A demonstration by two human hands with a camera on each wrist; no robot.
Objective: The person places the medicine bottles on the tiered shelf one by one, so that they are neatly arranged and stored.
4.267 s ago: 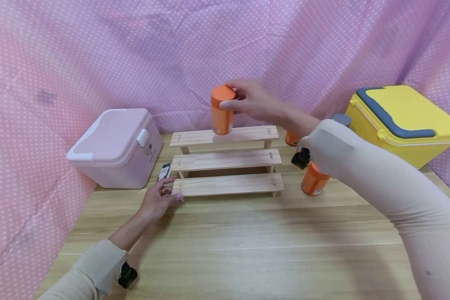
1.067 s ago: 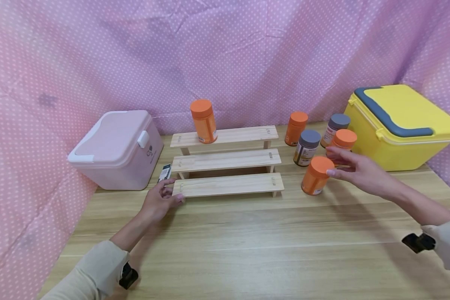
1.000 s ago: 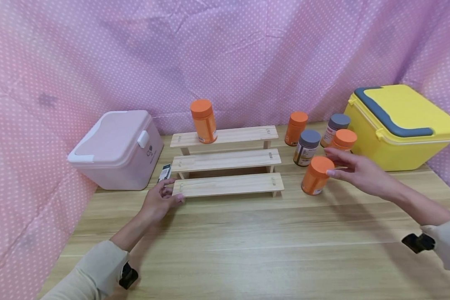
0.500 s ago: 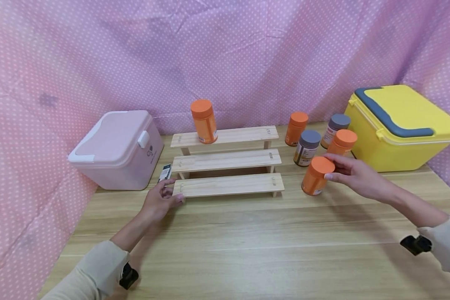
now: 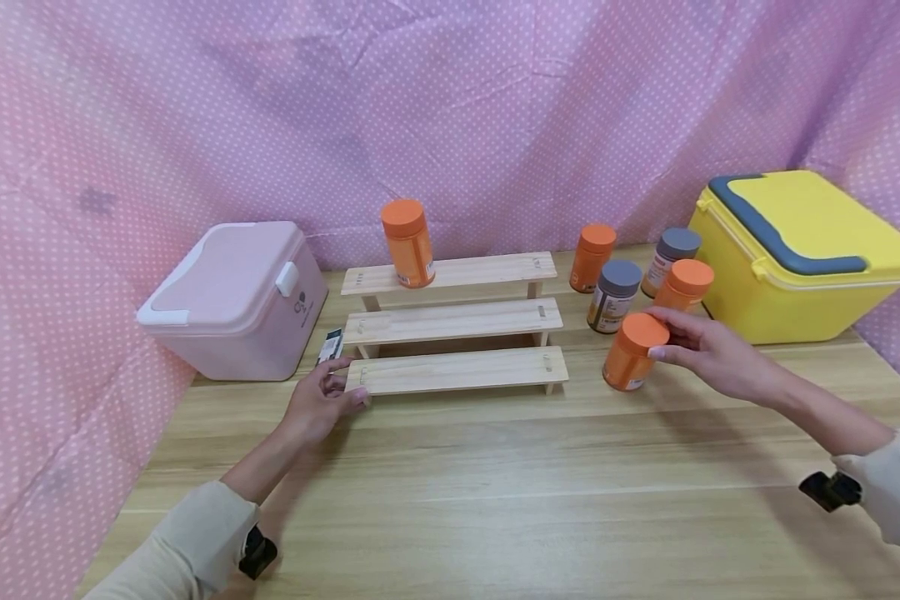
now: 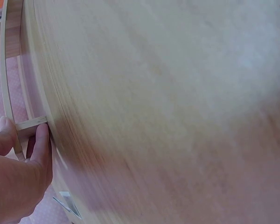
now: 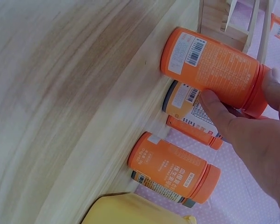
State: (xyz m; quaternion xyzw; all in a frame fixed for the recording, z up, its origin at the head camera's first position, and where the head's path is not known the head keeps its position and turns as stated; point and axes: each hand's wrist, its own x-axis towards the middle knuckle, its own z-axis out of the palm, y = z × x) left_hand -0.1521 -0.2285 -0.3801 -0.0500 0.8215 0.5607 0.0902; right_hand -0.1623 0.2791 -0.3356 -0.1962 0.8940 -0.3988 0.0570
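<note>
My left hand (image 5: 317, 404) pinches the left end of the lowest step of a three-tier wooden display rack (image 5: 457, 371); the left wrist view shows its fingers around the step's leg (image 6: 30, 123). At the right, my right hand (image 5: 720, 350) holds the upper part of an orange supplement bottle (image 5: 630, 358), which stands upright on the table. Seen from the right wrist, the thumb lies on the bottle's orange cap (image 7: 259, 91) and a finger against its side. Another orange bottle (image 5: 408, 246) stands on the rack's top step, left of centre.
Behind the held bottle stand two grey-capped bottles (image 5: 613, 302) and two more orange ones (image 5: 592, 257). A yellow lidded box (image 5: 810, 258) sits at the right, a pale pink box (image 5: 228, 292) at the left. A small labelled item (image 5: 330, 345) lies beside the rack. Pink dotted cloth (image 5: 450, 108) hangs behind.
The orange bottle held above the rack earlier now stands on its top step. My right hand has moved right and closed in on the front orange bottle. My left hand stays put.
</note>
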